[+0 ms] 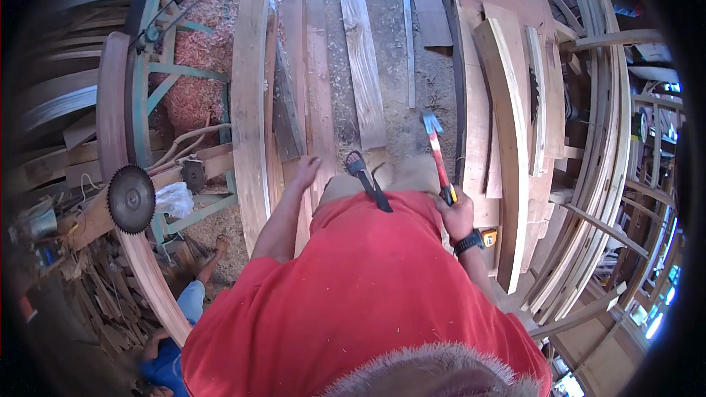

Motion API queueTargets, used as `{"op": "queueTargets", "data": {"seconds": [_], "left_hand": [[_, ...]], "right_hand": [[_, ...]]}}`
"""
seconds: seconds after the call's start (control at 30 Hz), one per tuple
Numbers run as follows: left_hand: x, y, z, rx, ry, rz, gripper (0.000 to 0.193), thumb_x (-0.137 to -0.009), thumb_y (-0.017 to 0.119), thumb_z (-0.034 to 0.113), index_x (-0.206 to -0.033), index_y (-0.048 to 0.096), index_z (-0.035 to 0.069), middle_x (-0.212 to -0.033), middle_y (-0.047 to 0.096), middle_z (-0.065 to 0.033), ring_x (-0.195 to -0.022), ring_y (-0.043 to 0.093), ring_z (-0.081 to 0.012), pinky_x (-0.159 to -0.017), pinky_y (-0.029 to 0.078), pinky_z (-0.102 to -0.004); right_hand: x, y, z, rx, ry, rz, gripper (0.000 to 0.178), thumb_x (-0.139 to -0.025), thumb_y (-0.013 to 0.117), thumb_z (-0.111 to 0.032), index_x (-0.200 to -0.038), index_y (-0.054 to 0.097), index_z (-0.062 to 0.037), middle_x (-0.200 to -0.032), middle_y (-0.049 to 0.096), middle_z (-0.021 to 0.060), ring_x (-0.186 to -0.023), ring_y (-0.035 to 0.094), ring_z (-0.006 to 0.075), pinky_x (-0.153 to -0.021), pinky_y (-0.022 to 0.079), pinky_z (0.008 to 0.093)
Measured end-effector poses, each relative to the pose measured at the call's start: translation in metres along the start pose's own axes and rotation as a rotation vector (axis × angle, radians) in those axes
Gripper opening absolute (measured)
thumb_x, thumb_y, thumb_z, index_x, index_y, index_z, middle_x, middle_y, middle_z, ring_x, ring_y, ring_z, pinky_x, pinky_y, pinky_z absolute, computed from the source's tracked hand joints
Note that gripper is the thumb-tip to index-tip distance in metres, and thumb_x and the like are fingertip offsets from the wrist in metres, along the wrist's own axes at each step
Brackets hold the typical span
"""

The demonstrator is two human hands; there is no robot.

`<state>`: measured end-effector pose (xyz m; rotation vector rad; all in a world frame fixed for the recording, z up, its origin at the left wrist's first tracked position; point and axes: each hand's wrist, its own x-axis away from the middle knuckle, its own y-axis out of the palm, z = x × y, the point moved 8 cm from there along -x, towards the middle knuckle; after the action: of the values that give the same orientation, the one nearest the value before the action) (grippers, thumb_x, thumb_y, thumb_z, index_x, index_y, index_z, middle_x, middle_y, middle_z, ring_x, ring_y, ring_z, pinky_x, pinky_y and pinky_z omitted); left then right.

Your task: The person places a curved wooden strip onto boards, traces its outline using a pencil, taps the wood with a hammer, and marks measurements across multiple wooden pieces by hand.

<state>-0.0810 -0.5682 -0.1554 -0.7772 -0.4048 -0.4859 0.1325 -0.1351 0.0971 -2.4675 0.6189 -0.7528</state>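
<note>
My right hand (457, 215) is wrapped round the lower end of a hammer (439, 160) with a red, black and yellow handle. The hammer's bluish metal head points away from me, above the dusty ground. A dark watch sits on my right wrist, and just beside it is a yellow tape measure (489, 237). My left hand (309, 169) hangs at my left side with nothing in it, its fingers loosely stretched. Nearest to it are long reddish planks (321, 81); whether it touches them I cannot tell.
At left stand a green metal frame (138, 103), a round saw blade (132, 199) and heaped wood shavings (195, 95). A workbench (474, 125) at right bears a curved board (507, 117). A weathered plank (359, 44) lies ahead. Another person (193, 301) is at lower left.
</note>
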Motion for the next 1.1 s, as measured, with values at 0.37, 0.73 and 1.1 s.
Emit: {"op": "queueTargets", "data": {"seconds": [0.37,0.73,1.1], "left_hand": [[-0.048,-0.067,-0.03,0.157,-0.315,0.057,0.046,-0.1,0.062,0.037,-0.122,0.069,-0.003,-0.101,0.074,-0.0138,-0.089,0.069,-0.0204,-0.081,0.054,-0.0369],[-0.174,-0.033,0.071,0.257,-0.422,0.057,0.047,-0.101,0.059,0.035,-0.123,0.068,-0.005,-0.102,0.073,-0.0147,-0.094,0.068,-0.0212,-0.086,0.053,-0.036],[-0.363,-0.021,0.3,0.757,-0.337,-0.159,0.057,-0.105,0.052,0.049,-0.141,0.057,0.006,-0.137,0.064,-0.0075,-0.12,0.063,-0.0226,-0.096,0.049,-0.038]], "right_hand": [[-0.17,0.032,-0.099,0.016,-0.002,-0.16,0.028,-0.081,0.08,-0.022,-0.093,0.067,-0.0003,-0.073,0.064,0.0135,-0.064,0.059,0.0227,-0.063,0.048,0.0391],[-0.429,0.086,-0.152,0.271,-0.019,-0.408,0.045,-0.084,0.075,-0.042,-0.111,0.069,-0.0067,-0.096,0.072,0.0231,-0.092,0.069,0.0424,-0.079,0.054,0.0511],[-0.511,0.152,-0.173,0.331,-0.031,-0.538,0.047,-0.083,0.079,-0.041,-0.116,0.067,-0.0108,-0.096,0.07,0.0238,-0.092,0.068,0.0447,-0.077,0.054,0.0531]]}}
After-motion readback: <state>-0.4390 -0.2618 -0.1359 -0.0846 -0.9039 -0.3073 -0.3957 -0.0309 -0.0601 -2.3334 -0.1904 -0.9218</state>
